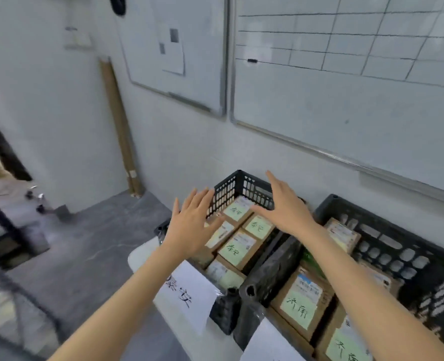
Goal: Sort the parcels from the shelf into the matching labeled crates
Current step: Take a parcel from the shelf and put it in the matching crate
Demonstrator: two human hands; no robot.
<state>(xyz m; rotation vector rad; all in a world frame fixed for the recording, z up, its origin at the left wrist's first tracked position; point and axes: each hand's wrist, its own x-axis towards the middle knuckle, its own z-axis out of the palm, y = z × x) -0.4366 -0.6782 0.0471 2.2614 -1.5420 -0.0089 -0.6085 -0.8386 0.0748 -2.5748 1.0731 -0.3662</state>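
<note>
Two black plastic crates stand side by side against the wall. The left crate (pixel 237 185) holds several brown cardboard parcels (pixel 237 250) with pale green handwritten labels. The right crate (pixel 387 238) holds several similar parcels (pixel 302 300). A white paper label (pixel 187 290) with handwritten characters hangs on the left crate's front. My left hand (pixel 189 225) hovers over the left crate's near left side, fingers spread and straight, holding nothing. My right hand (pixel 286 207) hovers over the same crate's right side, also spread and empty.
Two whiteboards (pixel 345 82) hang on the wall above the crates. A long cardboard tube (pixel 119 123) leans in the corner. A dark shelf frame (pixel 5 212) stands at the left over the grey floor (pixel 85 243). A second paper label (pixel 265 345) hangs on the right crate.
</note>
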